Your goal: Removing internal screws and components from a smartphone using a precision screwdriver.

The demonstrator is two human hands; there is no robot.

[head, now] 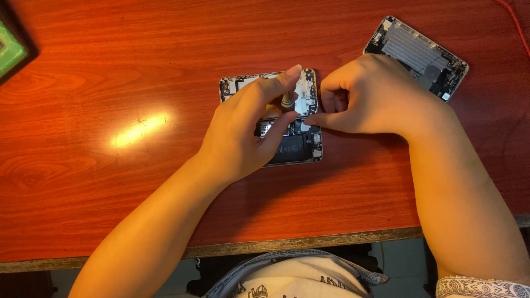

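Note:
An opened phone body (pixel 305 144) lies flat in the middle of the red-brown wooden table (pixel 110 182), its battery and circuit parts showing. My left hand (pixel 243 138) rests over it and grips a small grey screwdriver (pixel 287 100) that stands upright on the phone's inner parts, index finger on top. My right hand (pixel 370 96) sits just to the right, fingers curled, its index fingertip pressing on the phone's right edge.
A second opened phone part (pixel 419 55) with a metal shield plate lies at the back right, tilted. A green object (pixel 10 48) sits at the far left edge. A red cable (pixel 516 22) runs along the right corner. The table's front edge is near me.

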